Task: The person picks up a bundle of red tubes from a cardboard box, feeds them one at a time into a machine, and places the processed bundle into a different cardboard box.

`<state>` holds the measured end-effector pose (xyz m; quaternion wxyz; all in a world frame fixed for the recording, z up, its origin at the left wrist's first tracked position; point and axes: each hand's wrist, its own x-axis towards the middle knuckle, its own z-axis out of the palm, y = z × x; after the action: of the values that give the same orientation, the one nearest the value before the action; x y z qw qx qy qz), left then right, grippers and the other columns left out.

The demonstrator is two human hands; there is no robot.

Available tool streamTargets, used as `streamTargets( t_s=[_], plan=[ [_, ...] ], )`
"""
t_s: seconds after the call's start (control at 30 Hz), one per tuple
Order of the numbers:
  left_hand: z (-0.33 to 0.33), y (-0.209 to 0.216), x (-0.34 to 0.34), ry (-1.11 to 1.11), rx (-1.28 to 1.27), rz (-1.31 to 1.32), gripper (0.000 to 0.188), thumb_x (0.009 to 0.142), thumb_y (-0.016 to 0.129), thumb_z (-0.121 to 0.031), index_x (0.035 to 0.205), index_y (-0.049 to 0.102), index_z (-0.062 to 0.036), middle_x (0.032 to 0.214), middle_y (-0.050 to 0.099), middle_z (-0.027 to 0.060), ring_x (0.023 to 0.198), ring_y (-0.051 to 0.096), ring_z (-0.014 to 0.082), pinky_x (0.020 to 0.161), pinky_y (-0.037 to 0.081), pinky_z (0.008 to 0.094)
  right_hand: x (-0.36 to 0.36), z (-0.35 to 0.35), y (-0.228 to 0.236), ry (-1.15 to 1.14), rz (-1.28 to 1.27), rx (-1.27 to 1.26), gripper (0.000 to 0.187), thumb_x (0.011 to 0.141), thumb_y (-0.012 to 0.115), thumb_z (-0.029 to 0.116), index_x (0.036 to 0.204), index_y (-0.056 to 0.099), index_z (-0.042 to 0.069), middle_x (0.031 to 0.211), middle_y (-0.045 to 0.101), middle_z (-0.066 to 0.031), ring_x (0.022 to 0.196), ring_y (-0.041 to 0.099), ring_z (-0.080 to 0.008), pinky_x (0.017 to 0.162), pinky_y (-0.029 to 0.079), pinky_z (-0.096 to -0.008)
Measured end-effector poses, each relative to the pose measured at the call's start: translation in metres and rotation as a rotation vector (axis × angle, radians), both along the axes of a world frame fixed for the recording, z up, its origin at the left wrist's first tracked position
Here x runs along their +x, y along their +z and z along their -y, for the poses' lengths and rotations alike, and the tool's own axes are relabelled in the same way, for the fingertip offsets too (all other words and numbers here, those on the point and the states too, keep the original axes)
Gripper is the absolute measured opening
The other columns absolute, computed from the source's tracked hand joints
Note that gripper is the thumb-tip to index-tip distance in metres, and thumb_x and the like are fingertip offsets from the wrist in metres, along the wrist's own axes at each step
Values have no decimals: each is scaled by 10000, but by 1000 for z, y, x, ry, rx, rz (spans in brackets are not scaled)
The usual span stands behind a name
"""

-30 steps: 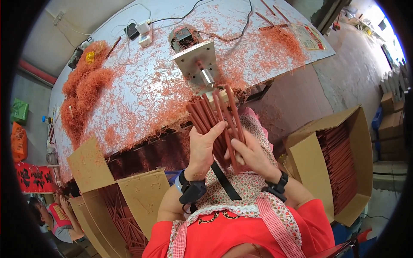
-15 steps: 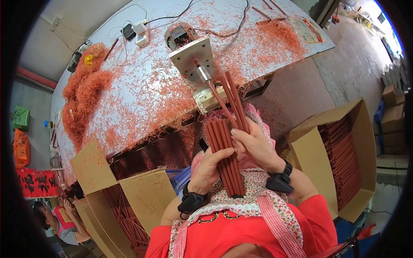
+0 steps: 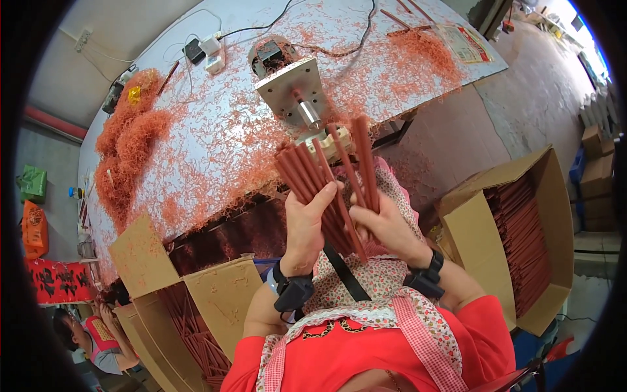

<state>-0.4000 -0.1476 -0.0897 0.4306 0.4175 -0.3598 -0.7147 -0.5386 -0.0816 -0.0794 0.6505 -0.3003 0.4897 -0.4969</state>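
In my left hand [image 3: 305, 222] is a bundle of reddish-brown sticks [image 3: 302, 171], its fingers closed round them, their upper ends pointing at the table. A few more sticks [image 3: 363, 160] stand up from my right hand [image 3: 386, 227], which is closed on them just to the right. One stick from the left bundle slants down between the two hands. Just beyond the stick ends, a shiny metal collar [image 3: 308, 112] juts from a square metal plate [image 3: 292, 90] with a motor [image 3: 271, 55] behind it. No stick touches the collar.
Curly orange-pink shavings [image 3: 134, 140] cover much of the white table [image 3: 196, 124]. Open cardboard boxes of sticks stand at the left [image 3: 222, 300] and right [image 3: 556, 261]. A power strip [image 3: 212, 55] and cables lie at the back. Another person [image 3: 104, 333] sits at far left.
The stick that had its tip at the metal collar has come away from it. My left hand and its bundle have risen toward the table and tilted left; the right-hand sticks stand more upright.
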Motion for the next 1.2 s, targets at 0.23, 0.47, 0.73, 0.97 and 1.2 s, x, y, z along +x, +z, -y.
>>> streamTargets(
  t_s=[0.23,0.47,0.73,0.97,1.2],
  plan=[
    [-3,-4,-13,-26,67,-104,221,873,594,-75,1082,562,-13,922,637,57,815,616,139,738,499,285,-3,0,-17,-115,-7,-81,312,878,562,130,1160,501,10,687,531,27,555,478,-32,508,377,-182],
    [4,-1,-10,-41,40,-57,256,860,628,-84,1092,549,-10,955,637,63,823,626,150,739,518,291,-3,8,-18,-103,52,-55,299,870,565,105,1138,508,-15,703,555,7,549,500,-50,519,401,-200],
    [0,-8,-14,-14,123,-85,286,847,649,-117,1088,537,-10,939,636,77,815,626,159,720,520,302,-1,0,-17,-83,-28,-92,304,876,559,109,1144,512,-25,703,559,1,547,511,-53,480,397,-194],
    [-35,-28,12,-188,301,-224,315,830,652,-128,1100,541,-11,949,632,74,817,621,160,737,505,293,-3,13,0,-81,-33,-66,325,874,566,116,1167,518,-18,643,524,27,517,474,-35,449,362,-185],
    [-32,-13,19,-103,253,-58,227,823,638,-98,1027,593,-11,916,654,65,814,623,153,769,497,285,-5,4,0,-54,-69,45,326,875,566,124,1168,518,-11,616,515,32,489,471,-35,440,360,-180]
  ],
)
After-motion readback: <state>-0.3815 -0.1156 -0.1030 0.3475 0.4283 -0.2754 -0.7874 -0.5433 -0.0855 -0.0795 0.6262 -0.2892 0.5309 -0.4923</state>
